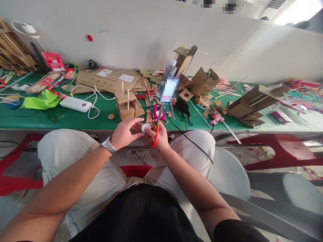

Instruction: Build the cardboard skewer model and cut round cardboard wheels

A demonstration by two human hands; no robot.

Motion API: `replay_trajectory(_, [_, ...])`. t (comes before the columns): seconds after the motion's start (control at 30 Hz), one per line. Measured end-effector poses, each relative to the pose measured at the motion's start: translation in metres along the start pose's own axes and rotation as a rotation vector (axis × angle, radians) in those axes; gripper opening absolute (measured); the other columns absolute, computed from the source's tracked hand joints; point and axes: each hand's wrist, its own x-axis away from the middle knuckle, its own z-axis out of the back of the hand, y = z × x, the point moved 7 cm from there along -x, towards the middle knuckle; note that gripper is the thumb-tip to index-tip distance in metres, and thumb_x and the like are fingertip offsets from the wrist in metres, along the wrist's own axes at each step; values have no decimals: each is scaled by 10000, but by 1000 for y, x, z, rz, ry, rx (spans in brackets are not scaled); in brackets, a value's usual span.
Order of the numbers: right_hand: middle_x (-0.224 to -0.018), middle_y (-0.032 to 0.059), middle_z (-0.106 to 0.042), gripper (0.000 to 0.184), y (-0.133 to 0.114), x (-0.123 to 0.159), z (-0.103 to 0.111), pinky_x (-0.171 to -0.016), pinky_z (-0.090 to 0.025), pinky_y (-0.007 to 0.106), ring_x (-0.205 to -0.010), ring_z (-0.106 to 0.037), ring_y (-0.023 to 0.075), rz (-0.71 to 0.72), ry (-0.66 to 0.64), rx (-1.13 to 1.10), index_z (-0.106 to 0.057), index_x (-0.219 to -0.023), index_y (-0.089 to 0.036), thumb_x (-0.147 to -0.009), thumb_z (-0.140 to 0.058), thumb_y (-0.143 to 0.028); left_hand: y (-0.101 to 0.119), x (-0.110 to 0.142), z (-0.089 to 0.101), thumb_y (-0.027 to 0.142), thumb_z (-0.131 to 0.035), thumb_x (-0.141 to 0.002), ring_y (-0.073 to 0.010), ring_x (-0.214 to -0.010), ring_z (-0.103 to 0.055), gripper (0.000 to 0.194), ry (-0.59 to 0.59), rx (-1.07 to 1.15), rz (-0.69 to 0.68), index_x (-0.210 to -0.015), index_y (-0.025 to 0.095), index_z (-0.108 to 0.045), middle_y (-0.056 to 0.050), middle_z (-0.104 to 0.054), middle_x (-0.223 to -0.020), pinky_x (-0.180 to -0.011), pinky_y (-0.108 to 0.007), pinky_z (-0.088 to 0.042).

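Over the table's front edge, my left hand [128,132] curls its thumb and fingertips around the left side of a small white round piece [145,127]. My right hand [161,137] has orange-handled scissors [155,137] lodged in it, with the blades pointing up and away from me. Its thumb and fingertips also meet the right side of the round piece. Just beyond my hands lie a magenta item [158,112] with a white patch and small cardboard scraps. A cardboard structure with upright sticks [125,104] stands at the left of them.
On the green tabletop [101,117] are a white power bank [75,104] with cables, flat cardboard [111,80], a plastic bottle [170,69], a lit phone [169,90] and a pink glue gun [217,117]. A long cardboard structure [252,101] stands at right. A black cable hangs over the edge beside my knee.
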Motion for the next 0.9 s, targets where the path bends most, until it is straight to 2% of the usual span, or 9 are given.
replay_trajectory(0.07, [-781,-60,-723,593,1,0,-1,-454,-530,243,-501,-617,118,-18,-13,-42,-535,-1077,-265,-693,-955,-431,-8,1,-3,325,-846,-898,-235,-899,-815,471,-27,156,91,-1335,197,-727,-82,-834,-1051,-875,-372,-694])
replay_trajectory(0.2, [-773,-68,-713,613,1,1,-4,-480,-584,248,-512,-643,118,-44,-30,-84,-526,-1081,-264,-680,-968,-404,-17,1,-8,379,-881,-854,-249,-901,-830,504,-38,347,186,-1293,162,-758,-110,-851,-1053,-880,-390,-709])
replay_trajectory(0.47, [-727,-91,-675,621,1,1,-6,-468,-593,231,-493,-631,106,-71,-27,-140,-516,-1088,-262,-669,-960,-375,-12,0,-7,282,-891,-818,-220,-926,-828,582,-60,499,181,-1360,136,-734,-117,-839,-1089,-931,-380,-713])
replay_trajectory(0.9, [-736,-101,-658,636,-2,0,-6,-481,-606,253,-493,-629,109,-58,-31,-125,-498,-1074,-274,-672,-971,-409,-14,0,-9,212,-876,-812,-212,-949,-826,556,-79,561,192,-1338,135,-714,-121,-830,-1093,-932,-361,-708])
